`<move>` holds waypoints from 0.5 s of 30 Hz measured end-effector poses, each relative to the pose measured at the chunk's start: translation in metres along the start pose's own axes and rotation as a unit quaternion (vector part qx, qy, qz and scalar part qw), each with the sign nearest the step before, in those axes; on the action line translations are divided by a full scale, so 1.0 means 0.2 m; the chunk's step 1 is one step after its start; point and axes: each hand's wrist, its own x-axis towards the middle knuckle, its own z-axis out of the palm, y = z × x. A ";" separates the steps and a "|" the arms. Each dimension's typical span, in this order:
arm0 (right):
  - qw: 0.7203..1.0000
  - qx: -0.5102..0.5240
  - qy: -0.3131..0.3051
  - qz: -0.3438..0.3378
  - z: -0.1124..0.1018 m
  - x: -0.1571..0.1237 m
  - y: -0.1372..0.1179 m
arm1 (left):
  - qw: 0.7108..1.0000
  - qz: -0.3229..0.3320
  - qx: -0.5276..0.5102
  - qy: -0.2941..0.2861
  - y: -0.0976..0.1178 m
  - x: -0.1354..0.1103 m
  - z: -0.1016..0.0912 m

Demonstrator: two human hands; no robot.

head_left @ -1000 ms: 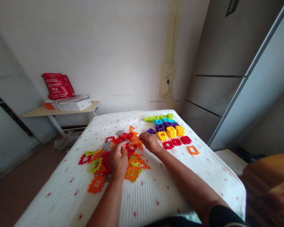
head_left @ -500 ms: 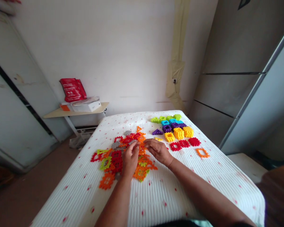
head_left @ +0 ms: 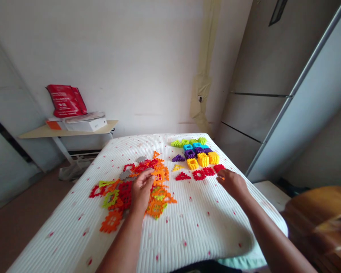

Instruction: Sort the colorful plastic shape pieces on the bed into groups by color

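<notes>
My left hand [head_left: 141,189] lies on a loose pile of flat orange, red and lime lattice pieces [head_left: 122,193] on the white bed. Its fingers curl down onto an orange square piece [head_left: 160,175] at the pile's far edge. My right hand [head_left: 232,182] rests low on the bed at the right, fingers stretched to the left, just below a row of red square pieces [head_left: 205,173]. A sliver of orange shows at its fingertips. A red triangle [head_left: 183,176], a yellow triangle [head_left: 178,167] and a purple triangle [head_left: 178,158] lie between the pile and the sorted rows.
Sorted rows of yellow [head_left: 203,159], purple, blue and lime blocks [head_left: 187,143] sit at the bed's far right. The white spotted cover [head_left: 187,223] drops off at the right edge. A small table [head_left: 68,132] with a red bag and a white box stands at the left wall.
My right hand left the pile, where both hands had met over a piece, and moved right to below the red row. A red triangle now lies beside the red squares. The orange frame is covered.
</notes>
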 end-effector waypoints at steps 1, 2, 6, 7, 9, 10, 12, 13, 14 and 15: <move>0.999 -0.025 -0.022 0.034 0.00 -0.02 0.06 | 1.000 -0.002 -0.003 0.001 0.00 0.00 0.01; 0.996 -0.042 -0.040 0.064 0.00 -0.04 0.11 | 1.000 -0.005 -0.006 0.001 -0.01 0.00 0.01; 0.987 -0.055 -0.071 0.136 0.04 -0.10 0.18 | 1.000 -0.003 -0.007 0.000 0.00 -0.01 0.02; 0.986 -0.050 -0.072 0.140 0.05 -0.10 0.18 | 1.000 0.000 -0.007 -0.002 0.00 -0.01 0.02; 0.986 -0.042 -0.068 0.145 0.08 -0.09 0.17 | 1.000 0.004 -0.005 -0.007 -0.01 -0.01 0.02; 0.986 -0.037 -0.063 0.148 0.09 -0.09 0.17 | 1.000 0.005 -0.003 -0.009 -0.01 -0.01 0.02; 0.988 -0.021 -0.048 0.149 0.10 -0.09 0.15 | 1.000 0.004 0.003 -0.012 -0.02 -0.01 0.02; 0.989 -0.007 -0.044 0.140 0.10 -0.09 0.14 | 1.000 0.004 0.004 -0.012 -0.02 -0.01 0.02; 0.991 0.008 -0.041 0.127 0.11 -0.10 0.13 | 1.000 0.005 0.004 -0.010 -0.02 -0.01 0.02; 0.993 0.024 -0.041 0.113 0.11 -0.10 0.11 | 1.000 0.005 0.003 -0.007 -0.02 -0.01 0.02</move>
